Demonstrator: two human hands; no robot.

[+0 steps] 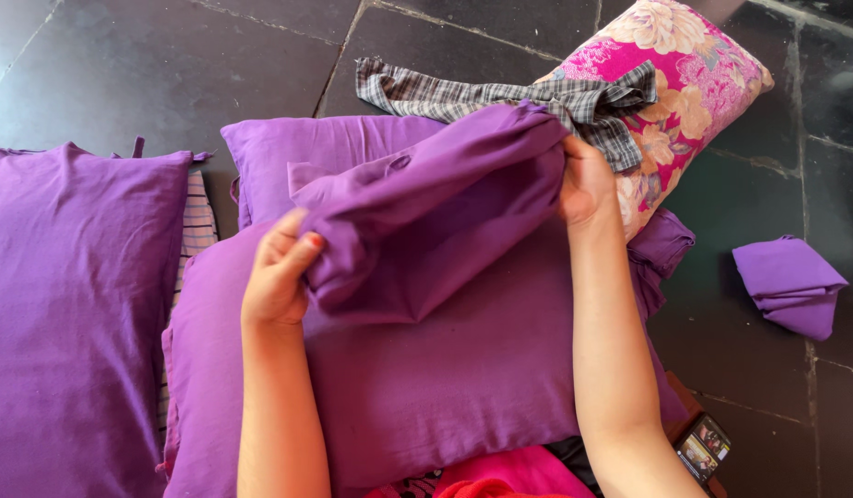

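Observation:
My left hand (280, 272) grips the near-left end of a purple cloth (426, 217), which looks like a pillowcase. My right hand (585, 180) holds its far-right end, bunched. The cloth hangs stretched between both hands, just above a large purple pillow (426, 387) lying in front of me.
A floral pink pillow (685, 83) lies at the back right with a grey checked cloth (463, 92) draped over it. Another purple pillow (66, 304) is at the left, a third (288, 152) behind. A folded purple cloth (791, 286) sits on the dark tiled floor (149, 65). A phone (703, 447) lies near my right elbow.

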